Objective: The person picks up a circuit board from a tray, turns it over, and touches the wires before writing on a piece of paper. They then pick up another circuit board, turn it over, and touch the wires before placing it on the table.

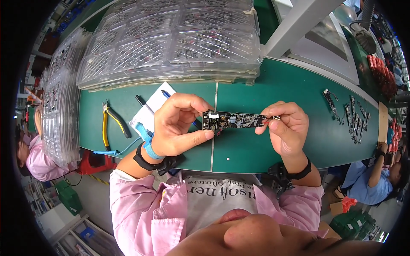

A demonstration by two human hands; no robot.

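Between my two hands, above the green tabletop, a narrow black circuit board is held level with its component side showing. My left hand grips the board's wider left end between thumb and fingers; a blue strap and a black band circle that wrist. My right hand pinches the narrow right end, where a small metal-coloured piece and a bit of red wire show at the fingertips. What fixes that piece to the board is too small to tell.
Yellow-and-black cutters lie at the left, near white paper with pens. Stacked clear trays of boards fill the back; another stack stands far left. Several loose boards lie at the right. Other people sit at both sides.
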